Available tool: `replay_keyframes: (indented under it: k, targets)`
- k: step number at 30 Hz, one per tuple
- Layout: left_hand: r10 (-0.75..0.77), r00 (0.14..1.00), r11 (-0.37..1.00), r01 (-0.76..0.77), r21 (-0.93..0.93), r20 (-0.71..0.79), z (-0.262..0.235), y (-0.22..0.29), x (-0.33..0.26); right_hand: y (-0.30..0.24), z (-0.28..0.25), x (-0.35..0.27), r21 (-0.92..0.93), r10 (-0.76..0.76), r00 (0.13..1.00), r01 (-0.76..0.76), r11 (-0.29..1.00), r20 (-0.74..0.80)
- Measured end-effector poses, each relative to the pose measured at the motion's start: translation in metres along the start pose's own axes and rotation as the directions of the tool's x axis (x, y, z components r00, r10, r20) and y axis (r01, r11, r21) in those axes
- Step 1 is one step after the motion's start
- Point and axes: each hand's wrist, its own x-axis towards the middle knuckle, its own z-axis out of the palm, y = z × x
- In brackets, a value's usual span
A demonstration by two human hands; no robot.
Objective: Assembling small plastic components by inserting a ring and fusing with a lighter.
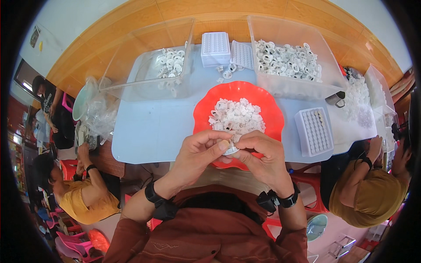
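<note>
Over near edge of red plate (pixel 206 109), we've got both hands together: left hand (pixel 197 151) and right hand (pixel 263 153) pinched on small white plastic part (pixel 231 150). Looks like fitting step. Next probably needs firm squeeze, pieces lined up square.

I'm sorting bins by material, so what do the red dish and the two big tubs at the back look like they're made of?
The red dish looks like glossy moulded plastic: even colour, scalloped rim, soft sheen. The left tub and right tub seem clear rigid plastic, since the white parts inside show through their thin walls.
</note>
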Motion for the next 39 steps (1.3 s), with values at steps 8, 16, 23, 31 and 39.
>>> replay_keyframes:
  k: [8, 16, 23, 31, 39]
  targets:
    - [-0.041, 0.999, 0.998, 0.043, -0.054, 0.032, -0.001, -0.003, -0.004, -0.003, -0.002, -0.003, 0.059, 0.101, 0.995, -0.1, 0.993, -0.013]
    - [-0.098, 0.994, 0.982, 0.104, -0.156, 0.05, -0.001, -0.005, -0.005, -0.001, -0.005, -0.01, 0.145, 0.14, 0.99, -0.14, 0.98, 0.01]
    - [-0.137, 0.988, 0.942, 0.154, -0.299, 0.076, 0.0, -0.007, -0.005, -0.005, -0.005, -0.01, 0.134, 0.167, 0.986, -0.165, 0.977, -0.008]
    - [-0.149, 0.985, 0.931, 0.17, -0.322, 0.09, 0.003, -0.008, -0.005, -0.006, -0.008, -0.012, 0.098, 0.144, 0.99, -0.144, 0.985, 0.011]
    - [-0.157, 0.983, 0.919, 0.181, -0.35, 0.098, 0.007, -0.006, -0.006, -0.008, -0.01, -0.012, 0.09, 0.146, 0.989, -0.146, 0.985, 0.006]
